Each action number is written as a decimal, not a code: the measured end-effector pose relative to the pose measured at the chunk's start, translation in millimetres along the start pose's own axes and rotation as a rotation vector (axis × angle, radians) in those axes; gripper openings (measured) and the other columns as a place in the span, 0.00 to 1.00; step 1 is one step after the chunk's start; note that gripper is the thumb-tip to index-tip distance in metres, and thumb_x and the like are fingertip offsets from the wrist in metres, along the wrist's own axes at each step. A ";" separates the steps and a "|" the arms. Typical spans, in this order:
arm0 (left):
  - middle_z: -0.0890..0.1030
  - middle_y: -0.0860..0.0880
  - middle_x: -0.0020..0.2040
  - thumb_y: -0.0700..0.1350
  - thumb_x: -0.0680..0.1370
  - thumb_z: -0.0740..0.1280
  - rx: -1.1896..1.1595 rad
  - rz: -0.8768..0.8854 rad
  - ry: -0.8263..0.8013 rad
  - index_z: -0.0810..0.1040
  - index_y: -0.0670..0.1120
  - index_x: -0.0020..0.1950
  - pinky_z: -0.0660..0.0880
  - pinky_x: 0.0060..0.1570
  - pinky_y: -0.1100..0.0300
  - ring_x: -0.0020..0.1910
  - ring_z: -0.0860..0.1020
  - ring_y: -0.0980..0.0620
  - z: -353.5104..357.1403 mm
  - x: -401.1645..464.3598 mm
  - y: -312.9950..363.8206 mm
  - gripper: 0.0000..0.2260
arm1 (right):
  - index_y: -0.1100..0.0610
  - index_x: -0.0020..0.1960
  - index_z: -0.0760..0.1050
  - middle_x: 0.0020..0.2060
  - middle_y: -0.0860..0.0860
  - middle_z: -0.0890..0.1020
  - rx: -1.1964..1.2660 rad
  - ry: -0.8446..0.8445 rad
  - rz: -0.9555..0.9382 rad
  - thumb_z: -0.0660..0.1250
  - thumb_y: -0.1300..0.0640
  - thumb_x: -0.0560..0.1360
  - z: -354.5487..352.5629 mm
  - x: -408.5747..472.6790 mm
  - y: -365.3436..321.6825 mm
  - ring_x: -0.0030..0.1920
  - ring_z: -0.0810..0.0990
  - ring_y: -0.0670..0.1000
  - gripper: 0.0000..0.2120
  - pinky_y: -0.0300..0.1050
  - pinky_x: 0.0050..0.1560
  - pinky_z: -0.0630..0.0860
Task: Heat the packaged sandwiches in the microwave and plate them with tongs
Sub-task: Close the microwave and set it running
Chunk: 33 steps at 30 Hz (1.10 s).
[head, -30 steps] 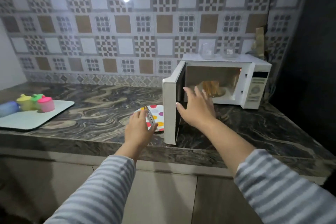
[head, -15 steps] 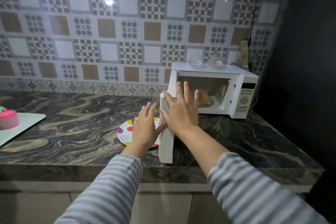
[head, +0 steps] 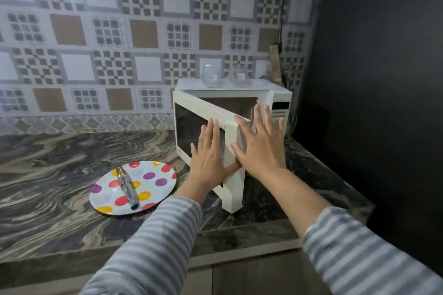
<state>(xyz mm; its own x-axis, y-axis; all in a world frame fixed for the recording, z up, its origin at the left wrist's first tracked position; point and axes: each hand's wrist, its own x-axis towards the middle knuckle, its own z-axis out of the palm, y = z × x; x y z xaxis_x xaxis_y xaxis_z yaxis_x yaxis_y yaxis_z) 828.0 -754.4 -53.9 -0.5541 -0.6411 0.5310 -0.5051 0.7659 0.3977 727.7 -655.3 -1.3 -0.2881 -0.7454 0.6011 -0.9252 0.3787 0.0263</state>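
Dotted plate (head: 153,189) with tongs (head: 127,187) near the worktop's (head: 48,175) front edge, left of the microwave (head: 275,93) in its back right corner. My left hand (head: 208,153) and right hand (head: 260,148), fingers straight, press the half-open door (head: 203,122); sandwiches hidden behind it. Risk: a hard shove could slide the oven or rattle the glassware (head: 212,76) on top. Marbled stone, patterned tiles, dark wall right.

Both arms reach forward from the bottom of the frame, striped sleeves pushed up the forearms. The left hand (head: 208,155) sits near the centre, fingers straight and close together, palm facing away. The right hand (head: 260,148), just right of it, spreads its fingers wide, palm forward too.
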 end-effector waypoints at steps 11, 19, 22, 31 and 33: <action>0.26 0.52 0.74 0.71 0.68 0.61 0.146 -0.026 0.057 0.24 0.53 0.72 0.43 0.72 0.35 0.74 0.30 0.50 103.8 112.5 54.8 0.53 | 0.45 0.78 0.43 0.78 0.56 0.40 0.053 -0.062 -0.053 0.58 0.39 0.78 59.4 82.7 138.3 0.76 0.33 0.55 0.35 0.63 0.73 0.36; 0.28 0.49 0.75 0.71 0.69 0.58 0.230 -0.177 0.147 0.26 0.50 0.73 0.42 0.70 0.33 0.75 0.31 0.46 163.3 182.0 69.6 0.51 | 0.44 0.78 0.42 0.77 0.56 0.38 0.079 -0.112 -0.077 0.59 0.39 0.77 107.2 151.0 195.5 0.76 0.31 0.56 0.36 0.64 0.73 0.37; 0.27 0.49 0.74 0.71 0.70 0.59 0.252 -0.215 0.159 0.23 0.50 0.71 0.39 0.69 0.33 0.74 0.30 0.44 178.9 204.4 68.8 0.52 | 0.42 0.77 0.41 0.77 0.56 0.37 0.085 -0.128 -0.084 0.58 0.38 0.77 124.3 173.4 210.4 0.75 0.30 0.56 0.36 0.65 0.72 0.37; 0.29 0.47 0.74 0.71 0.68 0.61 0.316 -0.232 0.194 0.27 0.49 0.73 0.35 0.67 0.33 0.74 0.31 0.42 208.7 247.7 51.9 0.53 | 0.42 0.77 0.42 0.78 0.52 0.37 0.182 -0.133 -0.069 0.58 0.37 0.76 163.7 216.9 223.0 0.76 0.31 0.55 0.37 0.65 0.71 0.35; 0.29 0.47 0.74 0.71 0.68 0.60 0.319 -0.231 0.183 0.29 0.49 0.73 0.37 0.67 0.32 0.73 0.31 0.42 211.7 252.5 49.6 0.52 | 0.42 0.77 0.39 0.77 0.52 0.37 0.183 -0.136 -0.072 0.57 0.36 0.76 170.1 222.4 224.3 0.76 0.31 0.55 0.38 0.65 0.71 0.34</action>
<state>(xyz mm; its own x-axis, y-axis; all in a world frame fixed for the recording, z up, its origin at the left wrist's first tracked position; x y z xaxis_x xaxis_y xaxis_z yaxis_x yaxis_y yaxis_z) 523.0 -888.4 -58.5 -0.2906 -0.7531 0.5902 -0.7974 0.5316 0.2856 414.1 -829.4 2.4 -0.2393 -0.8387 0.4893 -0.9703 0.2254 -0.0880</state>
